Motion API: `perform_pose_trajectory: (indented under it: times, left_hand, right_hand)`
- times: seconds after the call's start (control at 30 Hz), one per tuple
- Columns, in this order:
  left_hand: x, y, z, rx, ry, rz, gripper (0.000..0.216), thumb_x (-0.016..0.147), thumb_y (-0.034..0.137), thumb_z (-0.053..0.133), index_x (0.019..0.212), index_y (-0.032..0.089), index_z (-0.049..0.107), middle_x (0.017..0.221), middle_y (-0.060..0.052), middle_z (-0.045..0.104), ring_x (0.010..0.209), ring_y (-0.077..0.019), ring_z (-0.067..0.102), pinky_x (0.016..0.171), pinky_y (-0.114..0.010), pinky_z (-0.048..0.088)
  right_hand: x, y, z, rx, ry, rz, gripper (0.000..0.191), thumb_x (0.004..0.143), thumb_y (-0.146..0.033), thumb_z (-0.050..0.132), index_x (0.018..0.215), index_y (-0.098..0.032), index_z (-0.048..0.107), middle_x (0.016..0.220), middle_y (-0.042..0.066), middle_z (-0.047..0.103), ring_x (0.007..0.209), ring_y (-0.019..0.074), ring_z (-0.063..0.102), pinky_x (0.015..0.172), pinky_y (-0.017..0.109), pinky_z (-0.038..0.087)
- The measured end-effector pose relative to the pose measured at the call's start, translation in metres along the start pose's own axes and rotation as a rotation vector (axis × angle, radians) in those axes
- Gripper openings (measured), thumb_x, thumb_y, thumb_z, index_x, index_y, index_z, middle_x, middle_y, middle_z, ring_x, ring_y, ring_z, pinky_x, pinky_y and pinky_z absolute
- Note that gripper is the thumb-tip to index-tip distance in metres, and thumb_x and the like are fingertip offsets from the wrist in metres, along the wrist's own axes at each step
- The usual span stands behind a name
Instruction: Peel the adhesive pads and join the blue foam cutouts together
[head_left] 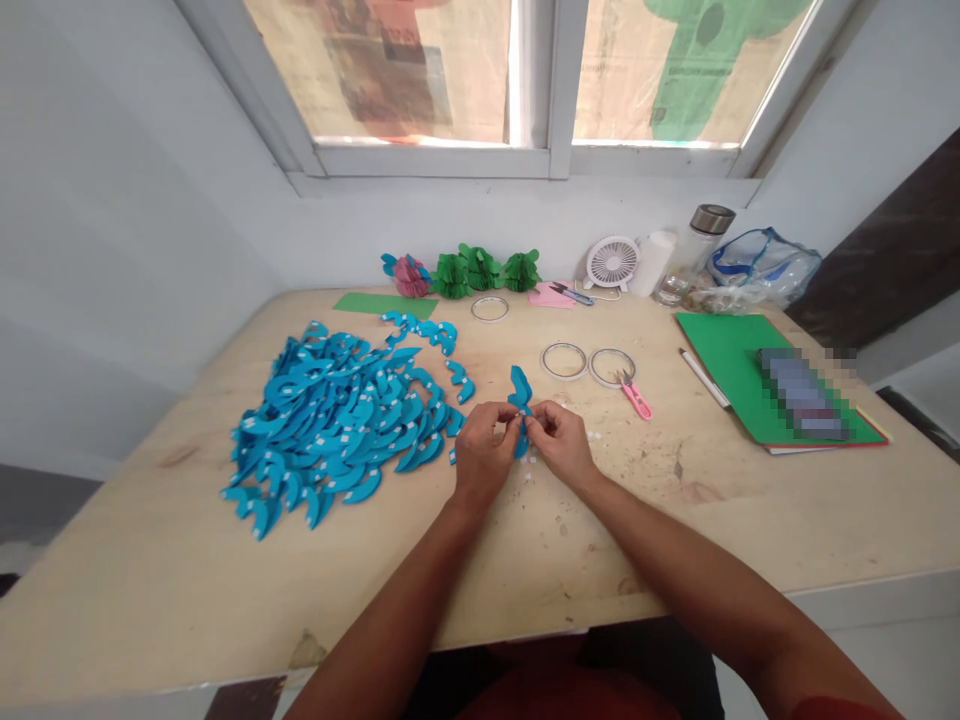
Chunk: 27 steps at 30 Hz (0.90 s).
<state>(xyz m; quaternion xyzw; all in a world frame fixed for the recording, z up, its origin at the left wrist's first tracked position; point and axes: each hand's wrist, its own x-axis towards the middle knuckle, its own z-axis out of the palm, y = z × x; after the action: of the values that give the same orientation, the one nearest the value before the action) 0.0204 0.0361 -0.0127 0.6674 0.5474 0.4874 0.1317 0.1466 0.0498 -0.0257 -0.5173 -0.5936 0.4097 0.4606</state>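
Between my two hands is a curved blue paper piece [520, 385], its upper end sticking up past the fingertips. My left hand [486, 445] pinches it from the left with thumb and forefinger. From the right, my right hand [561, 440] pinches the same piece, its fingertips almost meeting the left ones. Small white bits [529, 474] lie on the table just below the fingers. Left of my hands spreads a large heap of similar blue paper pieces [345, 400] with small white squares on them. One loose blue piece [460, 381] lies near my left hand.
Two tape rolls [564, 361] and pink-handled thread snips [636, 395] lie beyond my right hand. Green paper decorations [480, 270], a small fan [612, 263] and a bottle [694, 255] stand along the wall. A green folder [739, 375] holding a blurred object is at right.
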Motion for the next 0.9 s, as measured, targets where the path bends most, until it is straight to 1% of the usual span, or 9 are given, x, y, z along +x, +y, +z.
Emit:
perform_pose_trajectory:
  times: [0.2, 0.43, 0.6, 0.77, 0.9]
  left_hand:
    - [0.0000, -0.0014, 0.0001, 0.015, -0.016, 0.013, 0.007, 0.078, 0.023, 0.055, 0.074, 0.019, 0.059, 0.075, -0.004, 0.064, 0.075, -0.0180, 0.060, 0.069, -0.030, 0.047]
    - [-0.0003, -0.0008, 0.0006, 0.015, -0.003, 0.003, 0.006, 0.078, 0.023, 0.055, 0.080, 0.019, 0.060, 0.077, -0.003, 0.064, 0.075, -0.0175, 0.060, 0.070, -0.030, 0.047]
    - [0.0000, -0.0010, 0.0005, 0.011, -0.005, 0.007, 0.005, 0.078, 0.022, 0.055, 0.078, 0.019, 0.060, 0.076, -0.003, 0.064, 0.075, -0.0177, 0.060, 0.070, -0.030, 0.046]
    - [0.0007, -0.0012, 0.0000, 0.008, -0.030, 0.001, 0.008, 0.080, 0.023, 0.052, 0.075, 0.019, 0.057, 0.075, -0.003, 0.062, 0.074, -0.0172, 0.058, 0.068, -0.029, 0.045]
    - [0.0005, -0.0019, 0.0015, 0.038, -0.051, 0.031, 0.009, 0.082, 0.022, 0.050, 0.075, 0.019, 0.055, 0.075, -0.003, 0.060, 0.075, -0.0182, 0.056, 0.070, -0.031, 0.044]
  right_hand:
    - [0.0000, 0.0001, -0.0001, -0.011, 0.002, -0.004, 0.011, 0.073, -0.027, 0.053, 0.068, -0.018, 0.057, 0.056, -0.002, 0.053, 0.049, 0.0101, 0.044, 0.046, 0.021, 0.037]
    - [0.0002, -0.0002, -0.0001, -0.007, 0.003, -0.004, 0.012, 0.073, -0.028, 0.053, 0.069, -0.018, 0.058, 0.055, -0.002, 0.054, 0.048, 0.0101, 0.043, 0.045, 0.021, 0.037]
    - [-0.0003, -0.0021, -0.0002, -0.005, 0.006, -0.016, 0.011, 0.072, -0.027, 0.053, 0.067, -0.019, 0.057, 0.054, -0.002, 0.053, 0.049, 0.0110, 0.046, 0.046, 0.021, 0.037]
    - [-0.0012, -0.0038, -0.0002, -0.004, -0.008, -0.013, 0.010, 0.072, -0.026, 0.052, 0.068, -0.018, 0.057, 0.055, -0.002, 0.053, 0.049, 0.0108, 0.045, 0.046, 0.021, 0.037]
    - [-0.0010, -0.0027, 0.0004, 0.012, -0.002, -0.005, 0.010, 0.072, -0.026, 0.053, 0.067, -0.019, 0.057, 0.055, -0.003, 0.054, 0.049, 0.0110, 0.046, 0.047, 0.022, 0.038]
